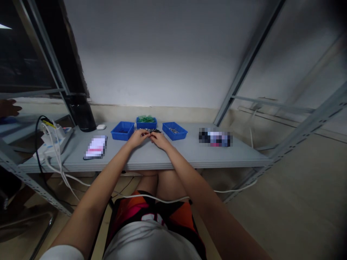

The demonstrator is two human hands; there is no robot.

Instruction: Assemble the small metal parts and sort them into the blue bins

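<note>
My left hand (138, 138) and my right hand (160, 140) meet fingertip to fingertip above the middle of the grey table. Both have curled, pinching fingers; whatever lies between them is too small to make out. Just beyond the fingers is a spread of small dark and silvery pieces (155, 131), partly hidden by my hands. Behind it stands a blue bin heaped with green pieces (146, 118). To the left is a blue bin (123, 135) with dark contents that I cannot identify. On the right, another blue bin (179, 136) holds thin silvery metal pieces (173, 130).
On the table (151, 159) are a phone (96, 147), a white earbud case (101, 127), a black bottle (83, 115), and a power strip (58, 142) with cables. A blurred-out object (215, 138) lies right. Metal posts (238, 83) frame the table; another person's hand (10, 108) shows far left.
</note>
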